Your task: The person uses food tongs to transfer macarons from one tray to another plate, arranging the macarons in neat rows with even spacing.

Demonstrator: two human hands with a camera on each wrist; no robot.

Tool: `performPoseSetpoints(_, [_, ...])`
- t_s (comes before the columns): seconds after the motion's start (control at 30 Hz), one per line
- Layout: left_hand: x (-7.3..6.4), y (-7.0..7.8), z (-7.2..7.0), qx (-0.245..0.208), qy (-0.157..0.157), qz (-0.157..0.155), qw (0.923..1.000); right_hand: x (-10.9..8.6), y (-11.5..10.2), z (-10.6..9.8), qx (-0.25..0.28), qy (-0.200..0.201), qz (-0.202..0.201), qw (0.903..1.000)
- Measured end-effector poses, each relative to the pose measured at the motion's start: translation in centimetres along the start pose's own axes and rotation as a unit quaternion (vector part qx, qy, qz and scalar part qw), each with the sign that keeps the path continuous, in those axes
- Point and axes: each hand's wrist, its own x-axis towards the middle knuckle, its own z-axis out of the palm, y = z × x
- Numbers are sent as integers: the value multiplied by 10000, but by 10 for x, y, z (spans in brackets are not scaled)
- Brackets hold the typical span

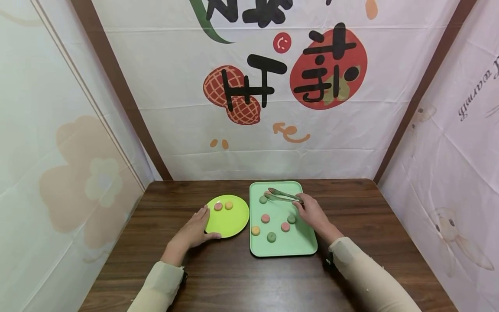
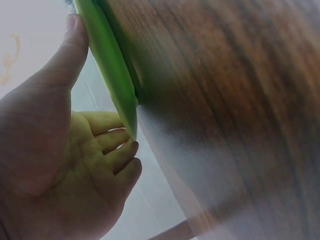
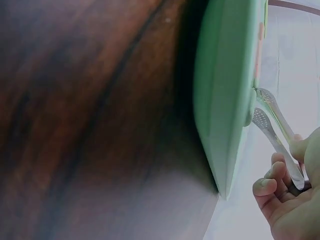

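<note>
My right hand [image 1: 313,213] holds metal tongs [image 1: 284,193] by their rear end, over the far part of a mint green tray [image 1: 300,242]. The spread tips of the tongs are at a pink macaron [image 1: 267,192], partly hidden; whether they touch it I cannot tell. Right beside it lies a green macaron [image 1: 263,199]. In the right wrist view, the perforated tips of the tongs [image 3: 267,117] reach the tray's edge. My left hand [image 1: 193,229] rests against the rim of a lime plate [image 1: 230,227], thumb and fingers extended along it. On the plate sit a pink macaron [image 1: 218,206] and a yellow macaron [image 1: 228,205].
Several more macarons are spread over the tray, among them a yellow one [image 1: 255,230] at its left edge and a green one [image 1: 271,237] near the front. Plate and tray stand side by side on a dark wooden table [image 1: 234,277]. A printed cloth [image 1: 187,143] hangs behind.
</note>
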Motion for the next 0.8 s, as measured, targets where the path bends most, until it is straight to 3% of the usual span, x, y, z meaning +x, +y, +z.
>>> performPoseSetpoints(0.4, [-1,1,0,-14,12,24,10000,-3,3,0,-41,-78,119,9999])
performPoseSetpoints(0.8, [-1,3,-1,38,17,55,10000,-2,3,0,-37,37,-41,10000])
